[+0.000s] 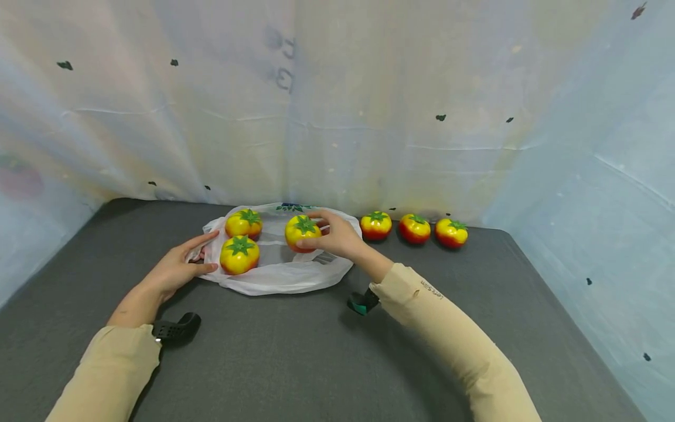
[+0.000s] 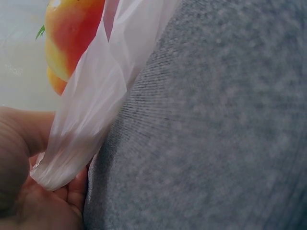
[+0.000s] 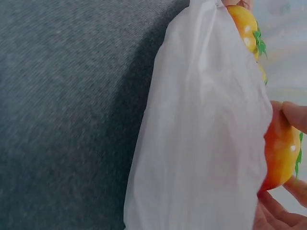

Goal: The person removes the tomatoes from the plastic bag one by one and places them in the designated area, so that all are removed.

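Directions read from the head view, clock centred on the bag.

- Plastic bag [image 1: 285, 281], one: thin, whitish, semi-translucent, softly creased; rounded oblong outline, mouth uppermost; leafy green-and-blue print [image 1: 292, 207] at 12 o'clock.
- Left hand [image 1: 179, 266], between 8 and 9 o'clock: grips the gathered end of the bag, thumb and forefinger stretched along either side of the film.
- Right hand [image 1: 337, 237], toward 3 o'clock: grips a tomato between thumb and fingers.
- Held tomato [image 1: 304, 234], at 2 o'clock within the bag's mouth: squat, rounded, glossy, yellow shading to red, with a star-shaped green top; the bag's near edge overlaps its side in the right wrist view. Contact with the bag's floor cannot be told.
- Bagged tomatoes, two, same smooth form: upper tomato [image 1: 244, 224] at 10 o'clock, lower tomato [image 1: 239, 255] at 9, close together.
- Loose tomatoes, three, in a row just above 3 o'clock: first tomato [image 1: 376, 225] just beside the bag, then middle tomato [image 1: 414, 228] and end tomato [image 1: 450, 233].
- Table [image 1: 295, 351]: dark grey, flat; finely grained surface.
- Sheet [image 1: 337, 117], at 12 o'clock: pale, creased, dark-flecked.
- Sleeves, two, beige, wrinkled cloth: left sleeve [image 1: 111, 369] at 8 o'clock, right sleeve [image 1: 448, 328] at 4.
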Demonstrator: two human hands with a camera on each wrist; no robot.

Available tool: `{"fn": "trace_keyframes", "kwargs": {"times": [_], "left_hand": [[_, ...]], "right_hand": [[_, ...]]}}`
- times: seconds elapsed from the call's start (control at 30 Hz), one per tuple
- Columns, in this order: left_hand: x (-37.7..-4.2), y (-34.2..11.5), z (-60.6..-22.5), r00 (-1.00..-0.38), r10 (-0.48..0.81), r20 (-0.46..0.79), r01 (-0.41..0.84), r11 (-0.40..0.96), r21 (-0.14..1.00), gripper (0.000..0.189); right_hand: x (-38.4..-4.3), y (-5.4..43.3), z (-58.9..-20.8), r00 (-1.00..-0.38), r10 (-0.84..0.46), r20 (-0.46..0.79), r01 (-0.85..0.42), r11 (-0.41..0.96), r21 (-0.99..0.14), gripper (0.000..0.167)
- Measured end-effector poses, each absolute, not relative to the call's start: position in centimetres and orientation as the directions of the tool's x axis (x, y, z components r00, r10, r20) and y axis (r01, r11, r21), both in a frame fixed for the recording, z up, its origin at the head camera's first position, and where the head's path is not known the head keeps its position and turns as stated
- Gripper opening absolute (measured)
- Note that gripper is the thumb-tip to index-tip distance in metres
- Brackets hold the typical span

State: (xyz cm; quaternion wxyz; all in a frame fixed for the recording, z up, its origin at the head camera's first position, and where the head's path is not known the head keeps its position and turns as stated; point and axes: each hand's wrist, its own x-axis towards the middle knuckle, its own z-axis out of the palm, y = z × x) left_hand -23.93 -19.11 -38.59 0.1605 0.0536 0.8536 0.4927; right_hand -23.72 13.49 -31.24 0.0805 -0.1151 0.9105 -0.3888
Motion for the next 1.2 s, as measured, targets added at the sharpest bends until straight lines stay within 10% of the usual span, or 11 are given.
{"fn": "trace_keyframes", "kwargs": {"times": [1.2], "left_hand": [[-23.8,-18.9,-38.5,-0.941,0.238,-0.242,-0.094,0.503,0.859,0.085]], "right_hand": [[-21.3,20.7,-28.8,-0.961,-0.274,-0.040,-0.189,0.755,-0.627,0.066]]}}
